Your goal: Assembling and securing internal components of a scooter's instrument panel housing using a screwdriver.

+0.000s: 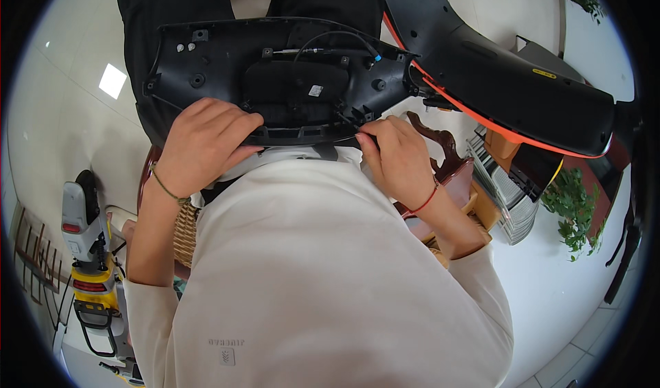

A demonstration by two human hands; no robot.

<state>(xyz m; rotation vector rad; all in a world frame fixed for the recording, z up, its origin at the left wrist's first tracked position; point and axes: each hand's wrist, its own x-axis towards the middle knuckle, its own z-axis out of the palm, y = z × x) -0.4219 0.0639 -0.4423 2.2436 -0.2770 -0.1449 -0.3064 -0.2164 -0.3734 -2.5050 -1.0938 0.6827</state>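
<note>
A black plastic panel [227,65] lies across my lap with its ribbed inner side facing up. Along its near edge, my left hand [213,140] is closed, the fingers curled over the rim at the left. My right hand [399,158] pinches the near edge at the right, beside a thin dark piece [348,121] whose kind I cannot make out. A dark cable [323,33] curves over the panel's far part and ends near a blue connector [377,58]. Two small light-coloured pieces [186,47] sit at its far left.
To the right stands a large black scooter body [509,79] with orange trim [474,116], close to the panel's right end. Stacked metal chairs [512,189] and a leafy plant [572,213] are beyond my right arm. A yellow and grey scooter [96,271] is at the left.
</note>
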